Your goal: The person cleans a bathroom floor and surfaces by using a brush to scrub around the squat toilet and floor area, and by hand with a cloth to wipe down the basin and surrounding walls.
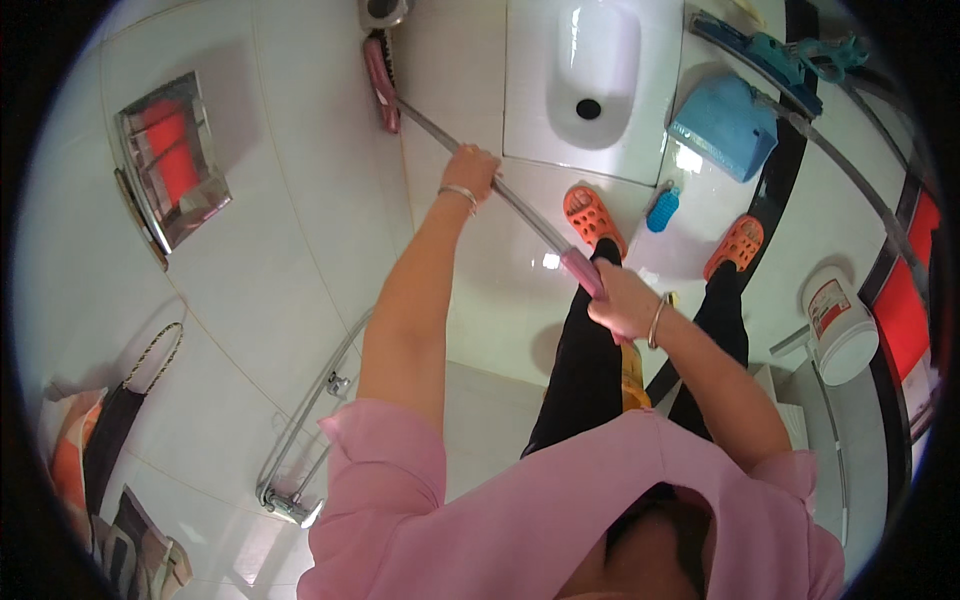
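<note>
Both of my hands hold a long-handled floor brush (pixel 531 212) with a metal pole, which slants from upper left to lower right. My left hand (pixel 472 174) is wrapped around the middle of the pole. On the pink grip at the near end, my right hand (pixel 628 300) is closed. The pink brush head (pixel 381 86) is at the foot of the tiled wall, and a dark, toothed-looking strip shows along its side. To the right of the head, a white squat toilet (pixel 600 75) is set in the floor.
A blue dustpan (pixel 724 124) and a teal broom-like head (pixel 757 60) are at the right. Near my orange sandals (pixel 595 217) lies a small blue brush (pixel 663 210). A white bucket (pixel 840 330) is farther right. The left wall carries a shiny metal box (pixel 172 161) and shower fittings (pixel 292 504).
</note>
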Demonstrator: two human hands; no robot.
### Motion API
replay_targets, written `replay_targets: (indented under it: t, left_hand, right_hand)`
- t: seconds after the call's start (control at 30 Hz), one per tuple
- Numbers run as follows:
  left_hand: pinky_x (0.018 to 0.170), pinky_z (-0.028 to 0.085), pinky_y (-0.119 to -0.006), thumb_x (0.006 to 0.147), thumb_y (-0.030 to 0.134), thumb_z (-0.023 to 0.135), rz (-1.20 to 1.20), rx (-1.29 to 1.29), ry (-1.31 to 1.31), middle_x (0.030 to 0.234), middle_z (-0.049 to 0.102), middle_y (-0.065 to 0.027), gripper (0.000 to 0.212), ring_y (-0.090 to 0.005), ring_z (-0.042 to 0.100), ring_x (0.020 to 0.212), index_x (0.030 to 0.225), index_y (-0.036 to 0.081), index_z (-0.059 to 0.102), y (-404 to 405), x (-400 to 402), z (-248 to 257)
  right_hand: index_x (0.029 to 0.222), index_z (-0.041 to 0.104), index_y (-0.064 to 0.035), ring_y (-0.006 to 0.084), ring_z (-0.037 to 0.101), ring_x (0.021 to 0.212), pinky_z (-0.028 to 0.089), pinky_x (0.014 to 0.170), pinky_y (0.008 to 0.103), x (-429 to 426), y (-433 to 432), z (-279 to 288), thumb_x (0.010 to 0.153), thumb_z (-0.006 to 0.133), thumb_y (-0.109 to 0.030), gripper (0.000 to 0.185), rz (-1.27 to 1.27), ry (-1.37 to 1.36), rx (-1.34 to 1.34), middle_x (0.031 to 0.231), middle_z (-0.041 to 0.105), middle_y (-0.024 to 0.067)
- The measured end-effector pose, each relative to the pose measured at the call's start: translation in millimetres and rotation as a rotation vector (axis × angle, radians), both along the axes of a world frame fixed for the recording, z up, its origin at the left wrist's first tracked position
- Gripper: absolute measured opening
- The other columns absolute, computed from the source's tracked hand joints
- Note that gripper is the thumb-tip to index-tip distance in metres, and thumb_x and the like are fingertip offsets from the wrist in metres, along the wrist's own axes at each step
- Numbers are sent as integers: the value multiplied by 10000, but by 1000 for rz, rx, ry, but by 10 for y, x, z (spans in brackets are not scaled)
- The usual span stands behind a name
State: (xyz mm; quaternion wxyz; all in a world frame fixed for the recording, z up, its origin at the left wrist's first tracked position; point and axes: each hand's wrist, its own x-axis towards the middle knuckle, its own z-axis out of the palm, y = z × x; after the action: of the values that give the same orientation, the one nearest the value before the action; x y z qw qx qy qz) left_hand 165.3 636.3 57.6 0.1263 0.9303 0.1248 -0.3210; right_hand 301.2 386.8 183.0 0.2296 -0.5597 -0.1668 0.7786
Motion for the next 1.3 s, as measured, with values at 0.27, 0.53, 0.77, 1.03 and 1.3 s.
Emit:
replay_targets:
  t: [0.27, 0.53, 0.77, 1.03, 1.3]
  left_hand:
    - [761, 385, -361, 705, 159, 571, 121, -82, 196, 752, 562, -101, 91, -285, 497, 812, 689, 69, 568, -787, -884, 5]
    - [729, 407, -367, 715, 184, 573, 70, -176, 396, 685, 573, -100, 137, -277, 526, 755, 643, 68, 575, -1330, -1344, 513]
    - [785, 386, -367, 683, 139, 593, 162, -27, 55, 657, 546, -79, 68, -261, 509, 736, 646, 87, 570, -1682, -642, 1161]
    - [813, 379, -355, 717, 170, 585, 68, -18, 198, 701, 551, -86, 108, -258, 514, 800, 673, 73, 572, -1084, -871, 590]
    - [786, 400, -357, 737, 193, 577, 24, 9, 212, 750, 559, -104, 141, -275, 510, 829, 684, 63, 573, -705, -280, 287]
  right_hand:
    - [816, 401, 64, 212, 526, 378, 420, 314, 320, -222, -319, -75, 664, 490, -37, 202, 176, 312, -159, 520, 490, 123]
    - [838, 408, -6, 229, 528, 425, 434, 383, 322, -629, -931, 126, 672, 506, -57, 200, 178, 338, -8, 539, 497, 125]
    - [895, 426, -24, 378, 534, 794, 418, 683, 429, -253, -1625, 181, 664, 551, -128, 282, 284, 32, 165, 814, 548, 215]
    - [942, 390, 22, 299, 579, 533, 469, 465, 371, -574, -811, 309, 674, 535, -88, 324, 131, 121, -8, 648, 541, 195]
    - [798, 408, 56, 246, 562, 411, 450, 361, 339, 51, -453, 97, 685, 502, -81, 201, 10, 166, 19, 609, 553, 213]
